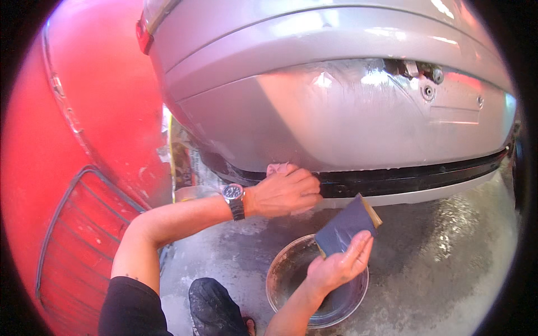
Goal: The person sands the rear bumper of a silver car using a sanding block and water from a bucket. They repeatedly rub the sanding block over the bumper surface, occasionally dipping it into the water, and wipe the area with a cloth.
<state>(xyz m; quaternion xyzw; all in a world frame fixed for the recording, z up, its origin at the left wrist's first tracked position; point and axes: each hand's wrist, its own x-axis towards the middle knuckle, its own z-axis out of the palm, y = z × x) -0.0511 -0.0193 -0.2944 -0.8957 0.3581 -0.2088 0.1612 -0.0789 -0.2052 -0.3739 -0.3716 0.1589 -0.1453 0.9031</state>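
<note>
My left hand (284, 191), with a watch (233, 193) on its wrist, is closed on a pink cloth (277, 168). It presses the cloth against the lower edge of a silver car panel (347, 120), just above the black trim strip (386, 180). Most of the cloth is hidden under the fingers. A folded sheet of dark sandpaper (346, 225) with a tan back is in my right hand (341, 266), held by its lower end. That hand hovers over a round basin (271, 280), apart from the car. Wet streaks and drips mark the panel.
To the left stands a large red panel (112, 106) with a dark rubber-edged grille (84, 241). Newspaper (197, 168) and a yellow strip (172, 151) show beside the car's left corner. The concrete floor (426, 263) is wet. My dark-clothed knee (216, 308) is at the bottom.
</note>
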